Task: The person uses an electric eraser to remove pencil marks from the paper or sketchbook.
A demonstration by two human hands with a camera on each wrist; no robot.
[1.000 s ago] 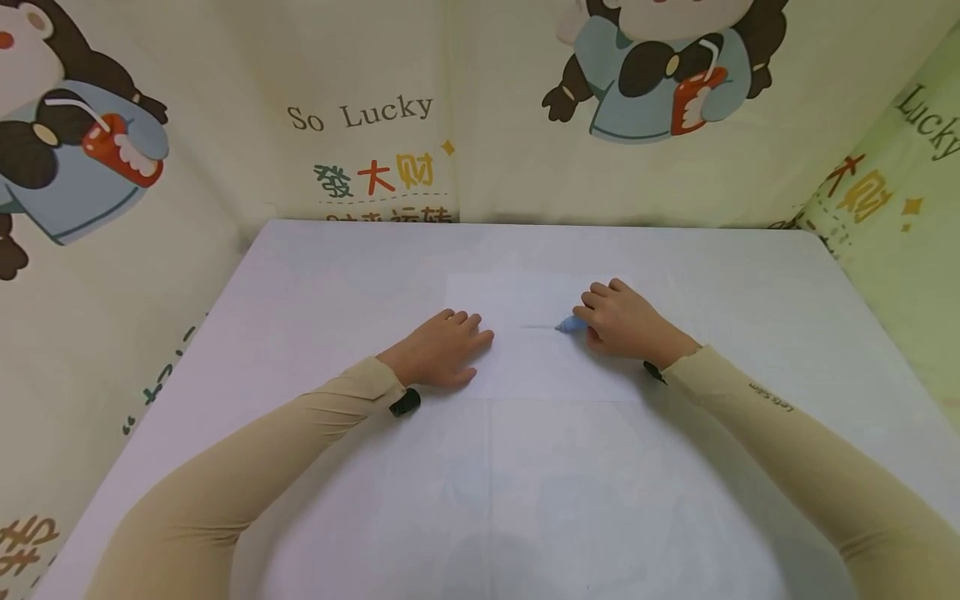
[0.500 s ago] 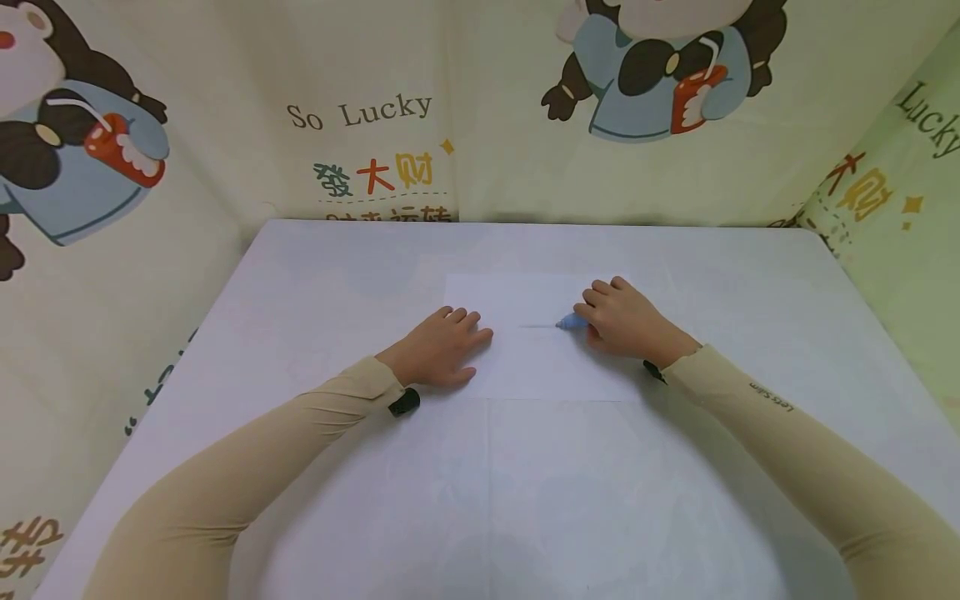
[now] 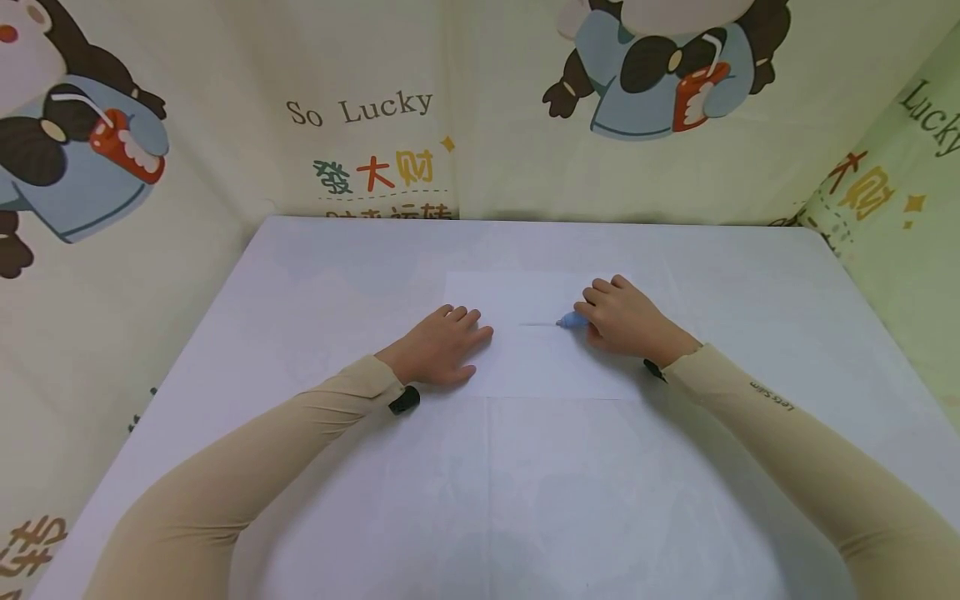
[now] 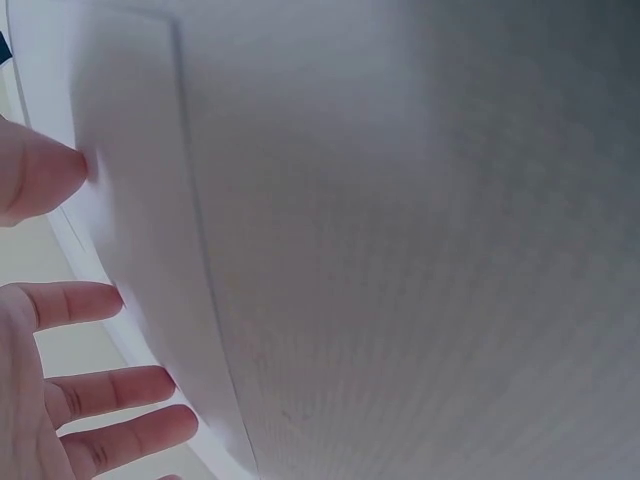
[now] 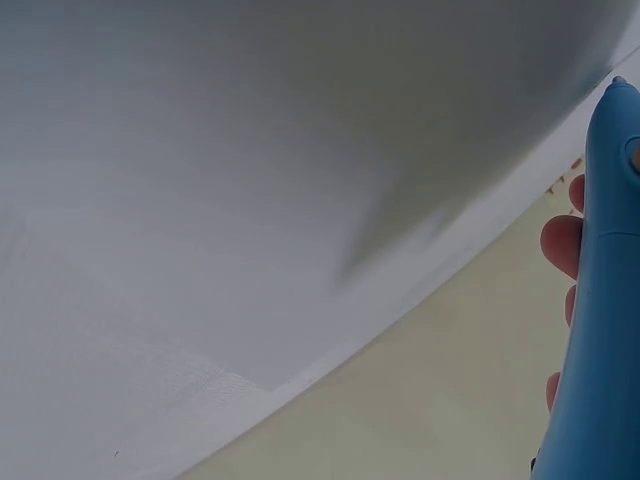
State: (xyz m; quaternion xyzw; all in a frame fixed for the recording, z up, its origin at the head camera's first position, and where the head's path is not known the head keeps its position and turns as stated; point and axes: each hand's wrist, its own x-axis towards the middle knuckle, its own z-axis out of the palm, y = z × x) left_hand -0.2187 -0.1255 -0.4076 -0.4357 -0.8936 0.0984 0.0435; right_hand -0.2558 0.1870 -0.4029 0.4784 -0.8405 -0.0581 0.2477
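Observation:
A white sheet of paper (image 3: 525, 371) lies on the white table, with a thin faint line (image 3: 534, 324) across its middle. My left hand (image 3: 442, 346) rests palm down over the sheet's left edge, its fingers spread. In the left wrist view its fingertips (image 4: 95, 300) touch the paper. My right hand (image 3: 622, 318) grips a thick blue pen (image 3: 572, 320) whose tip points left, at the right end of the line. The right wrist view shows the pen's blue body (image 5: 605, 300) with a narrow tip and a fingertip on an oval button; fingers wrap behind it.
The white table (image 3: 360, 267) has a fold crease running toward me below the paper. Cream curtains (image 3: 495, 167) with cartoon figures and lettering hang behind and at both sides. A dark wrist strap piece (image 3: 405, 400) sits under the left wrist.
Both hands and the pen stay in practically the same place. The line looks the same length; only the head view has shifted very slightly.

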